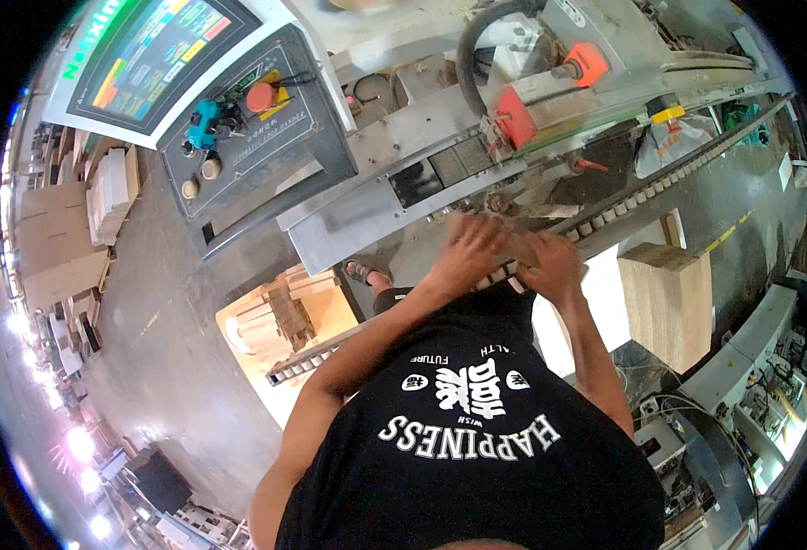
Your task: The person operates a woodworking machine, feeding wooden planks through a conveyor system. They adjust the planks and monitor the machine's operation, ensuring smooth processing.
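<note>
Both of my hands are on a short brown wooden piece [517, 246] at the near edge of a grey machine [330, 225]. My left hand [470, 252] is closed round its left end, its fingers slightly smeared by motion. At the other end my right hand [554, 266] grips it, with the fingers curled over the top. Part of the piece is covered by the hands. Just beyond it lie the machine's metal fittings, and a chain-like conveyor track [623, 211] runs off to the right.
Wooden strips [284, 316] lie on a board to the left. A tall stack of wood pieces [664, 307] stands on a white surface at the right. Back left is a control panel [279, 137] with a red button [261, 97] and a screen [160, 55]. Red-ended parts [515, 117] project from the machine.
</note>
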A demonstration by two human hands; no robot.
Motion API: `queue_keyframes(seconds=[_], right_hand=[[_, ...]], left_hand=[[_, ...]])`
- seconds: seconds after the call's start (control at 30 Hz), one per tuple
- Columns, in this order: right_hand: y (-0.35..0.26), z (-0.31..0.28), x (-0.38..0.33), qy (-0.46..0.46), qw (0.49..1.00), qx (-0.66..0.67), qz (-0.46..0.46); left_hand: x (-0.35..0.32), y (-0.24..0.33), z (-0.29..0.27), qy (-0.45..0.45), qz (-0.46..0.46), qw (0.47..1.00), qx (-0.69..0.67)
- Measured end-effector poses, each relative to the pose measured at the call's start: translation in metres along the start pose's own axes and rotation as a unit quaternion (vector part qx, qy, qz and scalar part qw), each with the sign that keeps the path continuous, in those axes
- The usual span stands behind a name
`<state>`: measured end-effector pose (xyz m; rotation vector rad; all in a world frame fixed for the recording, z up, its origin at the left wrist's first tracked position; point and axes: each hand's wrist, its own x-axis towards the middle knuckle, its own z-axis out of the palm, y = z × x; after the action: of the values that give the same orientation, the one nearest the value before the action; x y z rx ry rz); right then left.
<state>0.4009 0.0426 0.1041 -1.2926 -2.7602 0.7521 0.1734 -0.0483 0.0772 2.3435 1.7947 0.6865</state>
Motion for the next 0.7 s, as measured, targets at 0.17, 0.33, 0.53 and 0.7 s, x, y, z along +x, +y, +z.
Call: queue_keyframes(seconds=[0.17, 0.33, 0.53, 0.7], right_hand=[[-0.049, 0.012, 0.064, 0.145, 0.979, 0.005, -0.143], [-0.068, 0.072, 0.102, 0.050, 0.931, 0.361, -0.038], [-0.125, 0.131, 0.155, -0.086, 0.726, 0.679, 0.068], [-0.152, 0.108, 0.166, -0.058, 0.634, 0.768, 0.071]], left_hand=[[-0.058, -0.082, -0.016, -0.029, -0.174, 0.984, -0.021], [-0.107, -0.140, -0.023, 0.064, -0.273, 0.960, 0.021], [-0.071, -0.165, -0.032, 0.136, -0.280, 0.948, 0.061], [-0.082, -0.183, -0.026, 0.180, -0.263, 0.946, 0.068]])
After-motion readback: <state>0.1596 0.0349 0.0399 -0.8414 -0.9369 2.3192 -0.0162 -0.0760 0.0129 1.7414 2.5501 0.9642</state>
